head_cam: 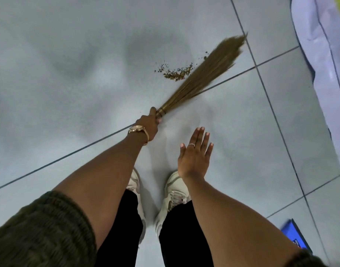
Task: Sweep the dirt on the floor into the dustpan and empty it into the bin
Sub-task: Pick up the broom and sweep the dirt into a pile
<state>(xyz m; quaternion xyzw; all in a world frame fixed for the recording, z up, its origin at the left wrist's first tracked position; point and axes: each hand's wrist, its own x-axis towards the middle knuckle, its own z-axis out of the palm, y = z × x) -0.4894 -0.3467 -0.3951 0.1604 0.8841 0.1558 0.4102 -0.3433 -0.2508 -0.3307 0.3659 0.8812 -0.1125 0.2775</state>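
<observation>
My left hand (151, 123), with a gold watch on the wrist, grips the bound end of a short straw broom (209, 68). The broom's bristles fan out up and to the right across the grey tiled floor. A small heap of brown dirt (177, 72) lies on the tile, touching the left side of the bristles, with a few crumbs scattered above it. My right hand (195, 154) hovers flat above the floor with fingers spread and a ring on one finger; it holds nothing. No dustpan or bin is in view.
My two white shoes (172, 191) stand on the floor below the hands. A pale lilac cloth (323, 60) hangs along the right edge. A blue flat object (294, 237) lies at the bottom right. Dark grout lines cross the tiles diagonally.
</observation>
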